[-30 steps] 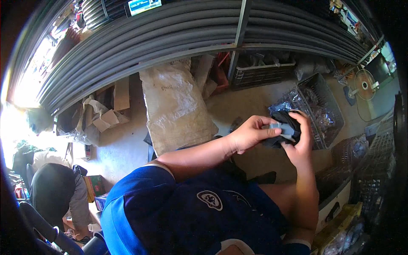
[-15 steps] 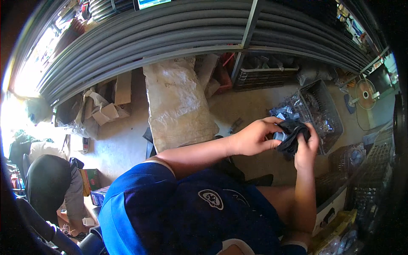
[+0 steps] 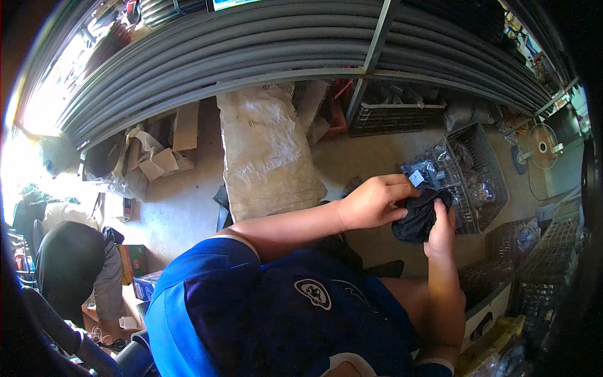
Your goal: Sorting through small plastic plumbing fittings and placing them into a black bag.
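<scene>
A crumpled black cloth (image 3: pixel 414 225) is bunched between my two hands, in front of me and to the right. My left hand (image 3: pixel 375 201) closes on its upper left side, fingers curled over the top. On the other side my right hand (image 3: pixel 441 231) grips the cloth, the thumb pressed along it. Anything wrapped inside is hidden by the folds. Just beyond the hands lie small bluish-grey parts in clear plastic (image 3: pixel 426 173), at the edge of a dark plastic crate (image 3: pixel 480 173).
A long pale sack (image 3: pixel 267 157) lies on the floor ahead. Behind it, grey pipes (image 3: pixel 251 47) fill a metal rack. Torn cardboard boxes (image 3: pixel 160 162) sit left of the sack. Another person's leg (image 3: pixel 72 270) is at far left. A fan (image 3: pixel 543 146) stands far right.
Both hands have shifted slightly, and the cloth has turned and hangs lower. A grey cylindrical piece that showed at the left fingers is now out of sight.
</scene>
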Action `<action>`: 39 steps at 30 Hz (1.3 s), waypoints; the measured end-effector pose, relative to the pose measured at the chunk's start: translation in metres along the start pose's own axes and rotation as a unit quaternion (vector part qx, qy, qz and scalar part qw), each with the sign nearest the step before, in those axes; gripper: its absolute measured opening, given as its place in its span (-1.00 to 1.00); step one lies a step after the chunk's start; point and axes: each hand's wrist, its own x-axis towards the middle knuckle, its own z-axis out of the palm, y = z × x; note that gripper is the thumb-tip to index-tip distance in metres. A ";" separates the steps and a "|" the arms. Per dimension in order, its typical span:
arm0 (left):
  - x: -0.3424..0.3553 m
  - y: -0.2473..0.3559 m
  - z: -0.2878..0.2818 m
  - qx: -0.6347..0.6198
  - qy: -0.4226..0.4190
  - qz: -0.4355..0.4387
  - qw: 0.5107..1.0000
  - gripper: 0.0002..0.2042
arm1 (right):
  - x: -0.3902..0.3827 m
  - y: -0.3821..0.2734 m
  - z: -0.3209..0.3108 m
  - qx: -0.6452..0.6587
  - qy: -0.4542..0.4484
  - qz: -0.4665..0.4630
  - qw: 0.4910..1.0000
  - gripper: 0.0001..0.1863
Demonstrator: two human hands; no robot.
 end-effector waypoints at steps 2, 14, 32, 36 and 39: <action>-0.001 0.001 0.002 -0.015 0.004 0.001 1.000 -0.58 | 0.001 -0.001 0.001 0.008 0.012 -0.008 1.000 -0.56; -0.003 0.007 0.002 -0.117 -0.019 0.001 0.993 -0.73 | -0.004 -0.011 -0.003 0.042 -0.051 -0.055 0.996 -0.79; -0.018 -0.011 0.023 -0.621 -0.017 -0.383 0.684 -0.71 | 0.001 -0.021 -0.011 -0.165 -0.192 -0.291 0.923 -0.86; -0.018 -0.009 0.025 -0.539 0.030 -0.318 0.779 -0.80 | 0.000 -0.013 -0.010 -0.137 -0.154 -0.243 0.948 -0.84; -0.019 -0.005 0.026 -0.306 0.050 -0.213 0.927 -0.76 | -0.003 -0.002 -0.004 -0.075 -0.104 -0.109 0.986 -0.70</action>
